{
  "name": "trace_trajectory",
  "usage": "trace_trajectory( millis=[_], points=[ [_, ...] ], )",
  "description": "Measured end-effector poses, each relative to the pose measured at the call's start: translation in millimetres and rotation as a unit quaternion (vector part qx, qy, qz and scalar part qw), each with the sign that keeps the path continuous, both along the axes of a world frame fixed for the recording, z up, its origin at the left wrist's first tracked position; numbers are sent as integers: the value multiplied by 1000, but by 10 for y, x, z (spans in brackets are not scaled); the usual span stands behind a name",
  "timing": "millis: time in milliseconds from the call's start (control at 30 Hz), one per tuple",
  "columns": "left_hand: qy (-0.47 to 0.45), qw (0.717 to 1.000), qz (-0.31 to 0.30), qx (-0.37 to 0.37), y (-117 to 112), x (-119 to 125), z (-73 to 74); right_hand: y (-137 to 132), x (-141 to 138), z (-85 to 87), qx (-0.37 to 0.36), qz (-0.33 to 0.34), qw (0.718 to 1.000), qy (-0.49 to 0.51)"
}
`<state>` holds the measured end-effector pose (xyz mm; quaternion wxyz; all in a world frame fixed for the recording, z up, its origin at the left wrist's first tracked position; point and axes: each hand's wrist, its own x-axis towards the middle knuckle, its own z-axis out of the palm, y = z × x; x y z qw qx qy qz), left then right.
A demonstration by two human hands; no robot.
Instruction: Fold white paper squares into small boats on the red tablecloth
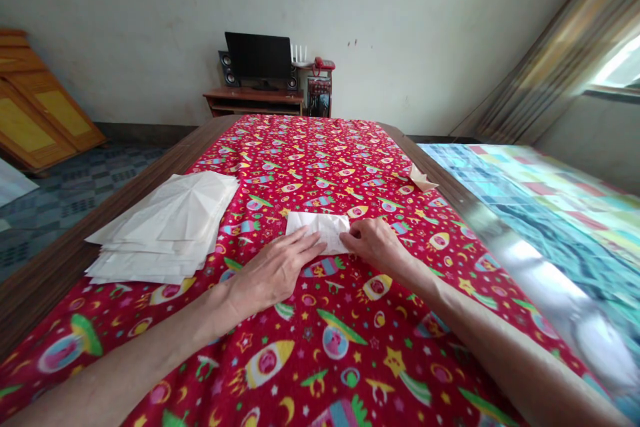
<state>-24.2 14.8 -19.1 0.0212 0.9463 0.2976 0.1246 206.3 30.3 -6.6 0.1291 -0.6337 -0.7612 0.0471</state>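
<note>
1. Your left hand (273, 271) lies flat, pressing the folded paper (320, 229).
2. Your right hand (373, 243) pinches its edge.
3. The paper stack (165, 227) sits left of it on the counter (60, 260).

A room in a home: a table under a red rocket-print cloth (320, 167), and beyond it, against the wall, a small desk (254, 100) bearing a monitor (258, 55) and a red telephone (323, 65).

Two bare forearms enter from the lower edge, one from about 7 o'clock and the other from about 5 o'clock. No sleeve shows on either arm. The left hand (273, 271) and right hand (374, 244) wear no gloves, rings, watch or bracelets.
</note>
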Motion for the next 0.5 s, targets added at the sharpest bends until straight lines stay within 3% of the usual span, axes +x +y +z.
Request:
trace_trajectory(
  millis=[133,267,333,400,500],
  points=[
    [1,1000,8,-1,-6,-9,-38,-53,6,60,-11,-13,1000,-25],
    [18,1000,6,-7,-12,-3,-32,-207,25,137,82,-11,993,-85],
    [24,1000,4,-14,-12,5,-22,-311,21,156,143,45,984,-92],
    [19,1000,1,-15,-8,11,-18,-411,-10,150,183,148,969,-80],
    [10,1000,-2,-8,-4,12,-26,-521,-97,95,190,258,944,-80]
  ],
)
